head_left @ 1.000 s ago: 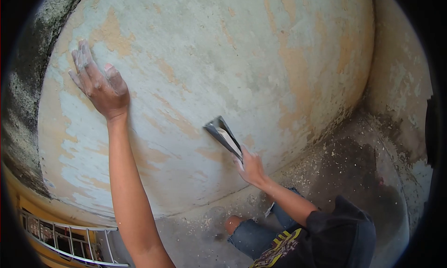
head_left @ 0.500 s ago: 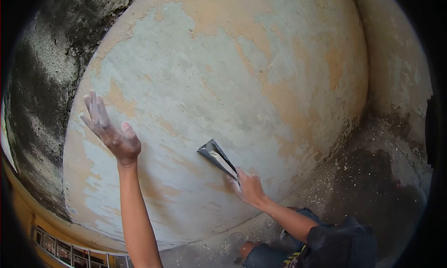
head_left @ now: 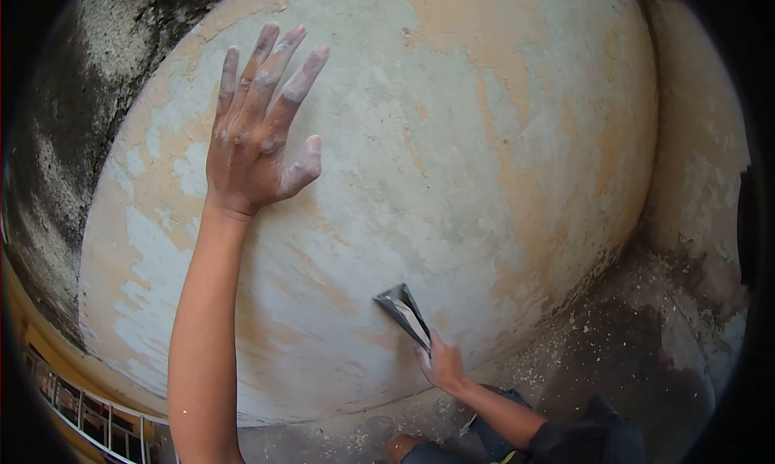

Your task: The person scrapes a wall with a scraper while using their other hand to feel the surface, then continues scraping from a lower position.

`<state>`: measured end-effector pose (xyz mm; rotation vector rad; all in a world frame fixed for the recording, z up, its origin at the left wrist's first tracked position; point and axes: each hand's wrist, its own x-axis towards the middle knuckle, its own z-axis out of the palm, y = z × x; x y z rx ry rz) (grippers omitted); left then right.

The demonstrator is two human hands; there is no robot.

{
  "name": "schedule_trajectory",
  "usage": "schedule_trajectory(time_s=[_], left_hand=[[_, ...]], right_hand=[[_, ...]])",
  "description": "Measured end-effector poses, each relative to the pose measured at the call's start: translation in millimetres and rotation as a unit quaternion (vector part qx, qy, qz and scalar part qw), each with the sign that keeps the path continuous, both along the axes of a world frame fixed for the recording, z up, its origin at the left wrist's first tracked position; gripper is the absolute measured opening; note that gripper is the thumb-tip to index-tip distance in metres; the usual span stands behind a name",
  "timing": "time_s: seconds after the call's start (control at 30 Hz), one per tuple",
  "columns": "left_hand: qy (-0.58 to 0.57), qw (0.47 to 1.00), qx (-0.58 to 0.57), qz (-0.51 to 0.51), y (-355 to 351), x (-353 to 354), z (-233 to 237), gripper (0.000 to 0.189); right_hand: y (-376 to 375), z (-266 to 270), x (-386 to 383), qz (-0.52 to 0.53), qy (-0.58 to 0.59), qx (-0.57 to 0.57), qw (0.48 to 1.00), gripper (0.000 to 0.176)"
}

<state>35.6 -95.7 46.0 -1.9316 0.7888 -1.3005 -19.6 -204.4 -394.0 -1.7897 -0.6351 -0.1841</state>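
Observation:
My left hand [head_left: 262, 133] is raised with its fingers spread over the wall [head_left: 452, 173], its fingers dusted white. Lower on the right, my right hand [head_left: 442, 363] is closed round the near end of a scraper [head_left: 404, 311], dark and flared at its far end, with a pale strip along the middle. The flared end lies close against the wall's lower part. Peeling patches of orange-tan and pale grey-green cover this curved-looking surface.
Dark, rough masonry [head_left: 81, 101] borders the wall on the left. Flakes lie scattered over the concrete floor [head_left: 622, 335] at lower right. A metal ladder [head_left: 89, 411] shows at bottom left. My knee [head_left: 402, 446] and dark clothing are at the bottom.
In view, my left hand has moved up and right, its fingers spreading wider. The scraper in my right hand now appears lower and farther right; the view itself has shifted.

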Motion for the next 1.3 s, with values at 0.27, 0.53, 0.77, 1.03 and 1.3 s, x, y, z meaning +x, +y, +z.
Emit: schedule_trajectory(time_s=[0.27,0.53,0.77,1.03,1.3], left_hand=[[-0.016,0.997,-0.035,-0.064,12.8,3.7,1.2,0.075],[-0.043,0.996,-0.027,-0.079,12.7,3.8,2.2,0.077],[-0.038,0.997,-0.039,-0.047,0.9,-6.6,-2.0,0.079],[-0.056,0.995,-0.019,-0.082,6.5,4.3,-1.5,0.076],[-0.053,0.996,-0.045,-0.064,7.4,3.1,-2.0,0.075]], right_hand=[[13.0,33.9,6.0,-0.007,-0.009,-0.004,1.000,0.033],[-1.3,16.1,5.7,-0.029,0.052,0.055,0.997,0.029],[-6.9,-16.6,5.8,-0.048,0.036,0.045,0.997,0.029],[-14.6,33.6,20.7,-0.012,0.055,0.046,0.997,0.026],[-28.3,47.5,33.7,-0.037,0.039,0.010,0.999,0.028]])
